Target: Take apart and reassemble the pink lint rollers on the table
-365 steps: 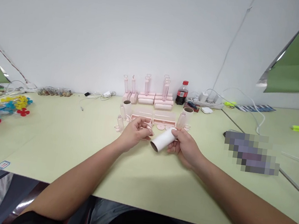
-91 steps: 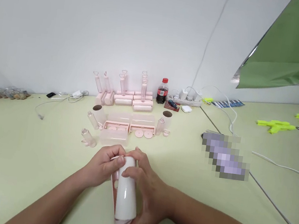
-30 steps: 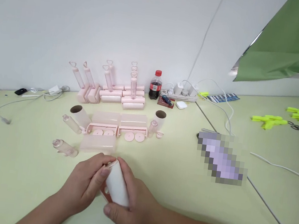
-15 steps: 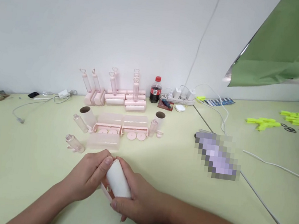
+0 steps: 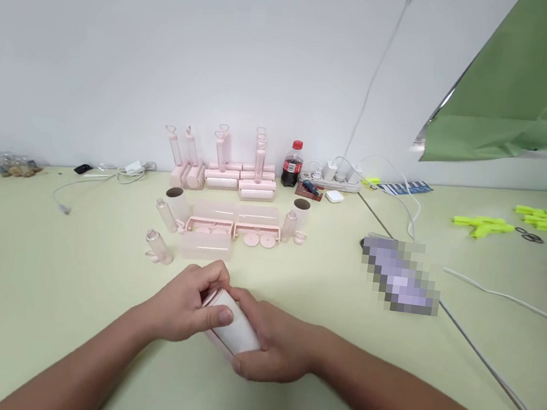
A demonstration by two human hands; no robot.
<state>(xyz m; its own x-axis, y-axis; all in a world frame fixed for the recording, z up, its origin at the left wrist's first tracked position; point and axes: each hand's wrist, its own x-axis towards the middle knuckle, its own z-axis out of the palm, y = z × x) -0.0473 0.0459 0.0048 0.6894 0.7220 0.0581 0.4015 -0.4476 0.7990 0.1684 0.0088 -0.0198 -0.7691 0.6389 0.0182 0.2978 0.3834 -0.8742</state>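
Observation:
Both hands hold a lint roller (image 5: 236, 334), a white roll seated in a pale pink housing, low over the front of the table. My left hand (image 5: 192, 305) grips its upper left end, the thumb lying across the white roll. My right hand (image 5: 278, 340) wraps the other side and lower end. Beyond them lie loose pink parts: a translucent cover (image 5: 204, 248), a pink frame (image 5: 210, 225), a round disc (image 5: 251, 239) and a clear tube handle (image 5: 160, 247). A white paper roll (image 5: 179, 205) stands upright with its brown core showing.
Several pink lint rollers (image 5: 222, 183) with upright handles line the wall. Beside them are a cola bottle (image 5: 292, 167) and a power strip (image 5: 337, 184). A blurred purple object (image 5: 398, 275) and white cables (image 5: 479, 363) lie to the right, with yellow pieces (image 5: 485, 226) beyond.
The white roll now sits closer against the pink housing, where a gap showed before. My left thumb has moved onto the roll. The view has shifted slightly.

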